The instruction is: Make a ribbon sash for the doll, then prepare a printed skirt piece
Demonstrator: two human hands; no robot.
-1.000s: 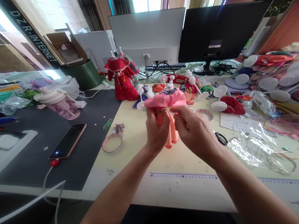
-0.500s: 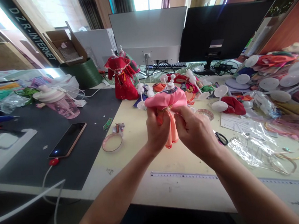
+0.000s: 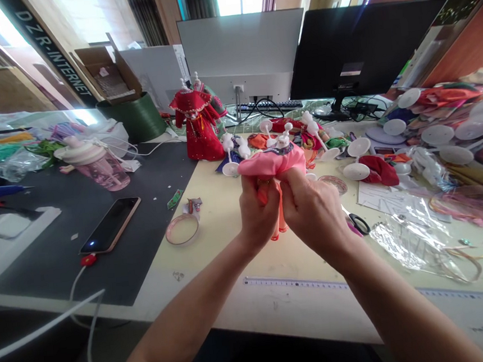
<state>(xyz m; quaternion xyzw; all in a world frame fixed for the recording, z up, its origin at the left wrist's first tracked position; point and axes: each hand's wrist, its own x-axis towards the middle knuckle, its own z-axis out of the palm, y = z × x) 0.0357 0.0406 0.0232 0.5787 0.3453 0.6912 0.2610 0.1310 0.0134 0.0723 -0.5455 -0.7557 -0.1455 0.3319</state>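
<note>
A small pink doll dress [image 3: 268,163] sits on a white mini mannequin [image 3: 288,133] in front of me, with orange cloth strips [image 3: 280,217] hanging below its waist. My left hand [image 3: 258,213] is closed round the dress's waist from the left, where a bit of gold trim shows. From the right, my right hand [image 3: 313,205] pinches the cloth just under the pink top, its knuckles up. The fingertips of both hands are close together and partly hidden, so the exact grip points do not show.
Left of my hands lie a tape roll [image 3: 182,229] and a phone [image 3: 110,225]. Black-handled scissors [image 3: 358,224] and clear plastic bags [image 3: 408,245] are on the right. A ruler [image 3: 296,283] runs along the front. Red doll dresses [image 3: 203,131] stand behind, near two monitors [image 3: 241,51].
The dress has tipped slightly, and its mannequin top has shifted right. My hands have moved up against the pink cloth, covering more of the waist and orange strips.
</note>
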